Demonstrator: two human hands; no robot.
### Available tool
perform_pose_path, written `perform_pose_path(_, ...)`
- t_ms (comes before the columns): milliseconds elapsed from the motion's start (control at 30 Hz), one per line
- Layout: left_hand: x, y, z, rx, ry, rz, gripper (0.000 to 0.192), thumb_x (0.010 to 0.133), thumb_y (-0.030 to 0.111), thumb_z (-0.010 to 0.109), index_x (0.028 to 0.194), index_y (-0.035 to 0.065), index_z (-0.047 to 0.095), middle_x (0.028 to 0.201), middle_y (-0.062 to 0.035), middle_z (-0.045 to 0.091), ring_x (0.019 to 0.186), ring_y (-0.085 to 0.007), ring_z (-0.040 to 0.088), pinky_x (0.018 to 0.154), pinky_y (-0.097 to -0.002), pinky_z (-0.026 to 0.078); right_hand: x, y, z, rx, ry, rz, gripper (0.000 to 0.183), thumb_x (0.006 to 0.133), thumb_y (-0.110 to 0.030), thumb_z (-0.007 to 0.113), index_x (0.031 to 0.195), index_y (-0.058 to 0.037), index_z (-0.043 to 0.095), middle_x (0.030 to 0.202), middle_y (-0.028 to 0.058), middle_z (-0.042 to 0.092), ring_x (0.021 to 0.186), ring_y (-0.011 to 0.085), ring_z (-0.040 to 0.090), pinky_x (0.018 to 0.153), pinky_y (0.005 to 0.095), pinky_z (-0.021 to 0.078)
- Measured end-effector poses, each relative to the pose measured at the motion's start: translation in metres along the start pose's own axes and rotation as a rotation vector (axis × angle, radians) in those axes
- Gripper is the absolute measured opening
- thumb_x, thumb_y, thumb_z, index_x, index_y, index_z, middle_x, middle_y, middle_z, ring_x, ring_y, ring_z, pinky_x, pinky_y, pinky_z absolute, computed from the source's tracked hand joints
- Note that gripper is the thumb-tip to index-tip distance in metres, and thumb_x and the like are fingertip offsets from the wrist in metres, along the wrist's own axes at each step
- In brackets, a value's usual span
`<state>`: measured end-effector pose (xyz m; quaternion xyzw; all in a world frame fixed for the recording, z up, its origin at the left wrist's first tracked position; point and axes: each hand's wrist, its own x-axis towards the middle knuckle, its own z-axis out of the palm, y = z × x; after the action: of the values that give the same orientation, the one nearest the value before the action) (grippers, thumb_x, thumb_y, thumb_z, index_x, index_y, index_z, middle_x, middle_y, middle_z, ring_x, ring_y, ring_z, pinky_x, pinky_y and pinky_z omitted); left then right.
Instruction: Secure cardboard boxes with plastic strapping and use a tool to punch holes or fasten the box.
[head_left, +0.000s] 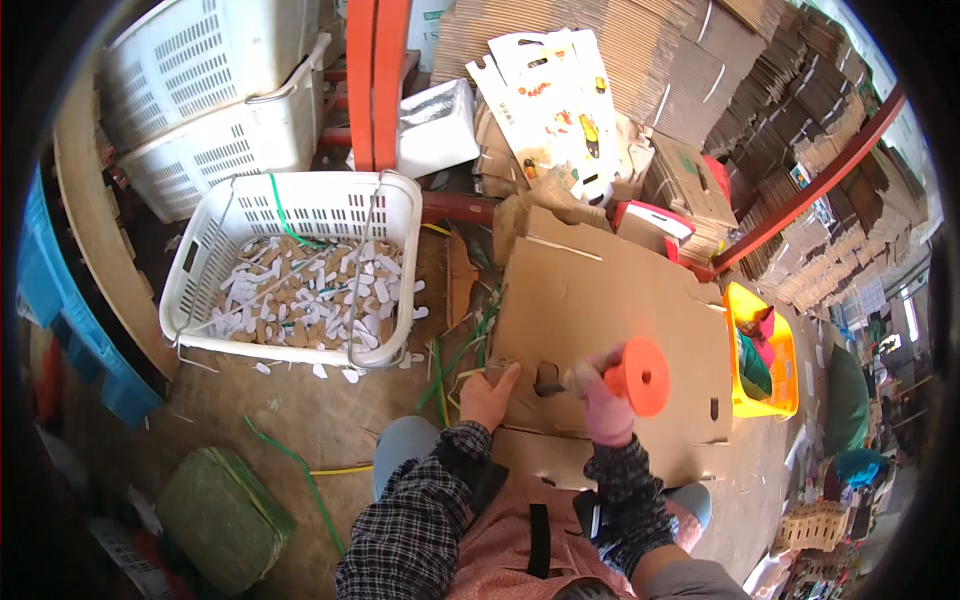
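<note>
A large flat sheet of brown cardboard (615, 300) with cut-out slots lies before me. My left hand (487, 394) rests on its left edge, thumb on top; its fingers are partly hidden. In my right hand (606, 397), which wears a pinkish glove, is a tool with a round orange plastic flange (645, 376); its far end points at an oval hole (549, 376) in the cardboard. The exact kind of tool cannot be told.
A white plastic basket (416, 262) of cardboard cut-outs stands at the left, below stacked white crates (217, 142). A yellow bin (784, 405) stands at the right. Behind are printed cardboard sheets (562, 97), red posts and bundled cardboard. Green straps and a green bundle (221, 517) lie on the floor.
</note>
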<state>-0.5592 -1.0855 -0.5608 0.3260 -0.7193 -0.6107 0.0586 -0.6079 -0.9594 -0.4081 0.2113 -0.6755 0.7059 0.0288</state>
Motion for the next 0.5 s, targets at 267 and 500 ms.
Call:
perform_pose_path(267, 0.008, -0.001, -0.012, 0.051, -0.174, -0.123, 0.072, 0.077, 0.062, 0.063, 0.078, -0.0102, 0.057, 0.075, -0.0236, 0.06, 0.073, -0.0365, 0.06, 0.065, -0.0448, 0.046, 0.034, -0.085, 0.017, 0.11, 0.043, -0.436, 0.011, 0.085, -0.007, 0.059, 0.091, -0.0115, 0.051, 0.069, -0.0016, 0.046, 0.056, 0.0113, 0.042, 0.052, 0.0291, 0.037)
perform_pose_path(500, 0.004, 0.007, 0.002, -0.13, -0.17, -0.009, 0.072, 0.078, 0.058, 0.063, 0.089, -0.0129, 0.057, 0.088, -0.0257, 0.061, 0.083, -0.0359, 0.06, 0.072, -0.0445, 0.047, 0.012, 0.001, -0.016, -0.494, -0.135, -0.335, 0.022, 0.084, -0.01, 0.065, 0.104, -0.0065, 0.058, 0.092, 0.0015, 0.058, 0.074, 0.0141, 0.056, 0.066, 0.0299, 0.0498)
